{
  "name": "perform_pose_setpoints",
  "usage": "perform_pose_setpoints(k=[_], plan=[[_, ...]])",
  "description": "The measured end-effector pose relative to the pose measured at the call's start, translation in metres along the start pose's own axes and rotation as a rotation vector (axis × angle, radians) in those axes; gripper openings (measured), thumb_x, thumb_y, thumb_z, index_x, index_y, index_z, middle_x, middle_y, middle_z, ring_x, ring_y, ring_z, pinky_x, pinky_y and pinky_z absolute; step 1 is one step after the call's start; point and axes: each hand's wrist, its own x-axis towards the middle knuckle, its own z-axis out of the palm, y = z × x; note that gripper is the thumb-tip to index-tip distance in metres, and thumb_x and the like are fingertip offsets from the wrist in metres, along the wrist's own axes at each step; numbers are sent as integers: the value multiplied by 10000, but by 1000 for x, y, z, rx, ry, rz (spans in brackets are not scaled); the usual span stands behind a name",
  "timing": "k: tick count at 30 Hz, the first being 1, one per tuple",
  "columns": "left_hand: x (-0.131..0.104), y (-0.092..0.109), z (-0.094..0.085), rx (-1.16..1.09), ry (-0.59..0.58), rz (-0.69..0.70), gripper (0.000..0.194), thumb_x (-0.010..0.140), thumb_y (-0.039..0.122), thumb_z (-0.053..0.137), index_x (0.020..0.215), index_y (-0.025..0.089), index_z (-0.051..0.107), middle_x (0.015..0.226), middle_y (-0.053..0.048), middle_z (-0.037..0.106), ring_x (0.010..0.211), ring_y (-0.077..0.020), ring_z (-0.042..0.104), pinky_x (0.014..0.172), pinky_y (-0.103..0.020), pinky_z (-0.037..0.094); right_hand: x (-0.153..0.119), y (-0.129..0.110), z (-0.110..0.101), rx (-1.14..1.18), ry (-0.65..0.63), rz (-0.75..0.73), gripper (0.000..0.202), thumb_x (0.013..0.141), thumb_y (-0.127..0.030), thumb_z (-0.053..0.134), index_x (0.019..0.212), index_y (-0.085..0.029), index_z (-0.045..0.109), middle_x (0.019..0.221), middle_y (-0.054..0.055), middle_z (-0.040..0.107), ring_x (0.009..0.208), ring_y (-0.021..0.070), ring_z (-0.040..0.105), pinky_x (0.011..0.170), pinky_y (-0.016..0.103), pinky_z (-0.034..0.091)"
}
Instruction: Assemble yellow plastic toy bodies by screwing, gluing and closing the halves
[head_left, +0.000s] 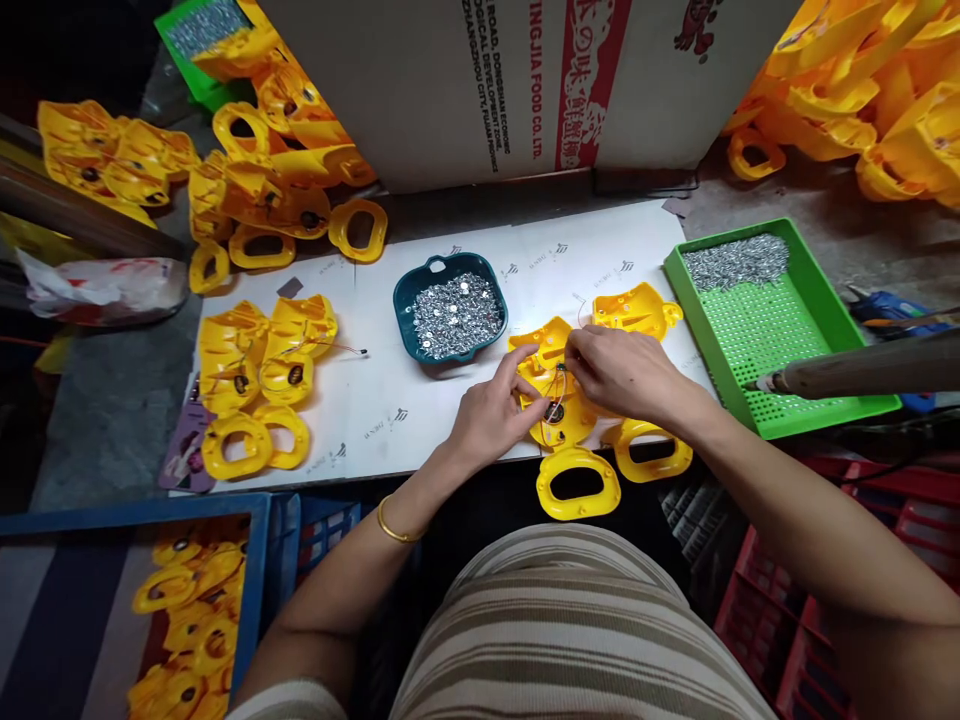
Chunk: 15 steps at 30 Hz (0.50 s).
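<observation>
A yellow plastic shell (574, 425) with a ring-shaped handle (577, 484) lies hollow side up at the front edge of the white board. Inside it are a round dark part (553, 411), thin wires and a small dark-green piece (561, 368). My left hand (487, 408) grips the shell's left side, thumb over the inside and index finger near the top. With fingertips pinched, my right hand (619, 368) works beside the green piece; what they hold is hidden. Behind it lies another yellow shell (634, 308), its handle (654, 452) below my right wrist.
A dark-green tub (491, 347) of screws stands mid-board. Two yellow shells (231, 345) lie at left. At right are a green tray (802, 350) with screws and a pole (862, 370). A carton (420, 100) and piles of yellow shells (907, 120) stand behind; a blue crate (259, 560) is lower left.
</observation>
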Motion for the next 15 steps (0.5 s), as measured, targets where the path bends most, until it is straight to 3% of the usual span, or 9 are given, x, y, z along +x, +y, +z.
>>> perform_pose_setpoints(k=[3,5,7,9,12,15], plan=[[-4,-1,-8,-36,-42,65,491,845,196,539,1333,222,488,903,1,720,486,-63,530,536,-194,418,-3,2,1,2,-40,-5,257,905,-261,371,910,-162,608,926,105,682,691,185,585,530,288,213],[-3,1,-12,-38,77,107,389,870,189,501,1253,204,565,980,-25,715,485,-57,503,544,-202,425,-4,2,3,47,-27,-2,257,910,-290,383,889,-170,609,901,90,685,710,187,590,538,280,222],[0,7,-12,39,224,200,311,866,243,548,1164,189,621,1091,-58,693,669,-109,591,663,-244,469,-2,1,4,90,-11,-4,258,910,-316,400,876,-176,614,873,77,687,722,185,591,548,273,232],[6,13,-7,193,263,292,361,808,319,654,1144,188,628,1170,-76,668,963,-211,597,844,-330,456,0,1,5,126,-9,-1,254,903,-326,415,864,-179,618,837,70,684,717,183,586,552,270,239],[16,18,6,363,209,279,452,760,304,712,1184,197,599,1105,-69,690,1074,-269,547,924,-401,379,4,3,5,181,-25,5,249,892,-331,433,855,-180,627,771,58,671,683,173,568,554,267,255],[21,14,15,371,229,237,308,823,230,643,1130,200,623,988,-52,714,991,-237,588,923,-396,346,8,8,5,225,-31,5,230,880,-321,455,834,-178,630,731,42,657,634,150,538,555,265,270]])
